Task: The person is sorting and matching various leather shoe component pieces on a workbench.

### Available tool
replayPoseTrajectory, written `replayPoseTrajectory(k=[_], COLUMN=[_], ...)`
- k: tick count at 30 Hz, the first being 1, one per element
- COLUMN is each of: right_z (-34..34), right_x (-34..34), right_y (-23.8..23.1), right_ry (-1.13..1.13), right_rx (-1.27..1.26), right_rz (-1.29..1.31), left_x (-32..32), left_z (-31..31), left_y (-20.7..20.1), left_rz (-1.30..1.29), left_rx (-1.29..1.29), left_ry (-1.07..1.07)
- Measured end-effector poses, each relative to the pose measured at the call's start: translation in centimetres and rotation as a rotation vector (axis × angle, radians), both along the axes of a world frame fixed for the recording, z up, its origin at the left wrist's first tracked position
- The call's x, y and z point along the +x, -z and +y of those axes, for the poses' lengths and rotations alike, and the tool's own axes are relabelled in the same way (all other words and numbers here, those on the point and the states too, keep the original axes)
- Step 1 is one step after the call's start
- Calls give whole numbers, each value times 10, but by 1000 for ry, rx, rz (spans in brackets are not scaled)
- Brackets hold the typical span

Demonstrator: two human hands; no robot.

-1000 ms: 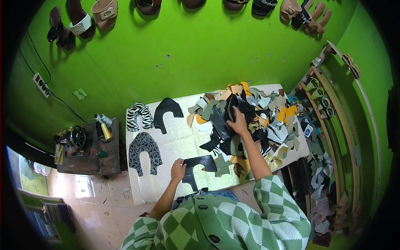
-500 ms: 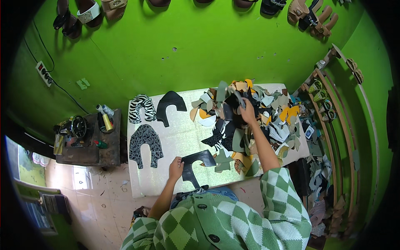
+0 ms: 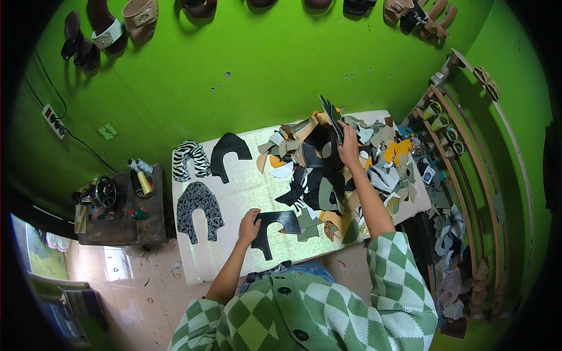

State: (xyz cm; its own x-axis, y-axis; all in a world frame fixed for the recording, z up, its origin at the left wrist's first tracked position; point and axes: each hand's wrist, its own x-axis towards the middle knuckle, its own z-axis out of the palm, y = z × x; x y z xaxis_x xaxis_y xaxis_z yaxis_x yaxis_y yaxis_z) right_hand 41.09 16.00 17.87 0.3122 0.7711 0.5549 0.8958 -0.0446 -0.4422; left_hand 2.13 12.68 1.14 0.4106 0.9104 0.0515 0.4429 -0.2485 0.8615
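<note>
Since the earlier frame: dark scraps (image 3: 332,119) in the right hand (image 3: 349,146) raised higher, now on edge over the scrap pile (image 3: 383,175). Left hand (image 3: 250,227) grasping left end of black curved cutout (image 3: 266,226), near desk's (image 3: 240,196) front edge.

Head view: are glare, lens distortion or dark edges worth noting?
Head view: bright glare on the pale tiled floor; softer sheen on the glossy black curved piece at the person's left hand; head view, right side: long wooden rack rails bow; head view, corners: blacked out.
</note>
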Motion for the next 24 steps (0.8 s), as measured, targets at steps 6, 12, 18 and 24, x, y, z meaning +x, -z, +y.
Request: replayPoseTrajectory(k=[6,12,18,24], right_z=[-10,-29,-32,-27], right_x=[-3,-62,-140,-135], right_y=[6,75,121,119], right_ry=[-22,-376,-319,-546], right_rx=[-9,-292,-407,-420], right_rz=[-14,185,255,590], left_x=[15,13,9,-13], left_z=[4,1,-1,-7], left_y=[-3,2,4,8], left_rz=[32,108,146,121], left_rx=[21,-27,-77,-185], left_ry=[74,89,93,187])
